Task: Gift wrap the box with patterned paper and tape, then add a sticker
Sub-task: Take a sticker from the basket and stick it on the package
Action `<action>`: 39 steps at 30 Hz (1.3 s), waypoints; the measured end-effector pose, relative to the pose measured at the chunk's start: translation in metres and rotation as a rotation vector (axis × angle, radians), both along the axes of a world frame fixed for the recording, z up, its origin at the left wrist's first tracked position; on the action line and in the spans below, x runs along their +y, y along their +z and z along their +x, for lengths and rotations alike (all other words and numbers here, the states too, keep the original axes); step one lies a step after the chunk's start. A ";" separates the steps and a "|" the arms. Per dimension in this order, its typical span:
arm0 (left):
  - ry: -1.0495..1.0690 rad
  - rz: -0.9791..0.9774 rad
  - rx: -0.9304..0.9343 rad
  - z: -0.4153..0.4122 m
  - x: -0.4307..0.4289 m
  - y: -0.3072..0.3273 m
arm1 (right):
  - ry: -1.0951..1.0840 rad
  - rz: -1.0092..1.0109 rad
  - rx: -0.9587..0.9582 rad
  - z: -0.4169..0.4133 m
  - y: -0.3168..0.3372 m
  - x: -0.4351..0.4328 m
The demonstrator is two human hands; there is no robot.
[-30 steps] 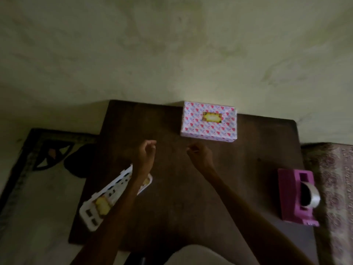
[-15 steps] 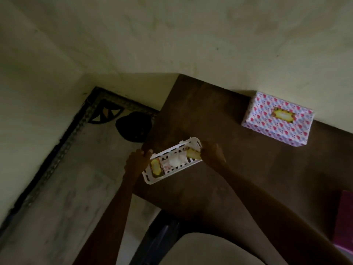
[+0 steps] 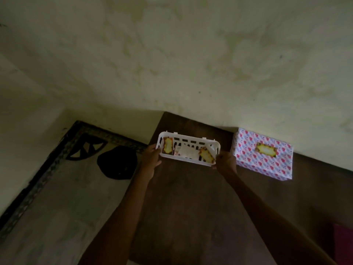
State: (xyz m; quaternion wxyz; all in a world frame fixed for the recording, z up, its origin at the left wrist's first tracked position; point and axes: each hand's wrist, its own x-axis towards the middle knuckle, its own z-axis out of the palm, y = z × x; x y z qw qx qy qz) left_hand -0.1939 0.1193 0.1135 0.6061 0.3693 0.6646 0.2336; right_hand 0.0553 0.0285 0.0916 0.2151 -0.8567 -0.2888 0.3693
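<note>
White plastic slotted basket [image 3: 193, 139], head view: held at both short ends over the far left corner of the dark wooden table [image 3: 191, 207]. Left hand [image 3: 150, 159] grips the left end, fingers curled around the rim. Right hand [image 3: 225, 162] grips the right end, fingers curled under it and mostly hidden behind the basket wall. Cannot tell whether the basket rests on the table or is held clear of it. Inside: one yellow sticker with a dark ornate border [image 3: 167, 147] standing against the left end, a second [image 3: 207, 155] tilted at the right end, and a white paper piece [image 3: 186, 151] between them. The wrapped box [image 3: 267, 165], in pink-heart paper, sits on the table against the wall [image 3: 172, 64], just right of the right hand, a matching sticker [image 3: 266, 149] on its top face. Sticker centres are glare-bright; nothing readable. Low light. A dark round object [image 3: 117, 162] lies on the floor, unidentifiable. A dark pink shape [image 3: 343, 243] is cut off at the lower right edge.
</note>
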 end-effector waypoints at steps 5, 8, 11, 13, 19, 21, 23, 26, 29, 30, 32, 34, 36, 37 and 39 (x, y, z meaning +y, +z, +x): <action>-0.096 0.045 -0.014 0.036 0.049 -0.006 | -0.039 -0.028 0.006 0.024 -0.008 0.028; -0.103 0.057 -0.004 0.047 0.066 -0.015 | -0.060 -0.037 0.007 0.032 -0.011 0.041; -0.083 0.052 0.017 0.054 0.078 -0.025 | -0.052 -0.037 -0.027 0.039 -0.011 0.051; -0.070 0.059 0.019 0.057 0.084 -0.026 | -0.044 -0.029 -0.023 0.042 -0.011 0.055; -0.104 0.130 0.006 0.056 0.093 -0.032 | -0.021 -0.002 -0.045 0.043 -0.011 0.062; -0.131 0.155 -0.009 0.056 0.095 -0.032 | -0.034 0.050 -0.026 0.042 -0.008 0.064; -0.115 0.152 -0.031 0.057 0.098 -0.030 | -0.047 0.069 -0.002 0.041 -0.005 0.067; -0.105 0.146 -0.035 0.057 0.100 -0.032 | -0.038 0.062 0.014 0.042 -0.006 0.069; -0.109 0.146 -0.022 0.057 0.100 -0.034 | -0.028 0.061 0.025 0.042 -0.004 0.068; -0.098 0.148 -0.015 0.057 0.099 -0.035 | -0.024 0.078 0.006 0.041 -0.002 0.067; -0.050 0.145 -0.001 0.060 0.096 -0.037 | 0.001 0.153 -0.162 0.038 0.000 0.064; 0.024 0.146 0.040 0.063 0.091 -0.039 | 0.080 0.236 -0.405 0.035 0.003 0.067; 0.061 0.153 0.092 0.065 0.082 -0.037 | 0.280 0.295 -0.532 0.035 0.007 0.078; 0.057 0.155 0.113 0.065 0.078 -0.038 | 0.430 0.292 -0.558 0.035 0.009 0.087; 0.046 0.139 0.131 0.065 0.069 -0.040 | 0.739 0.193 -0.599 0.036 0.012 0.105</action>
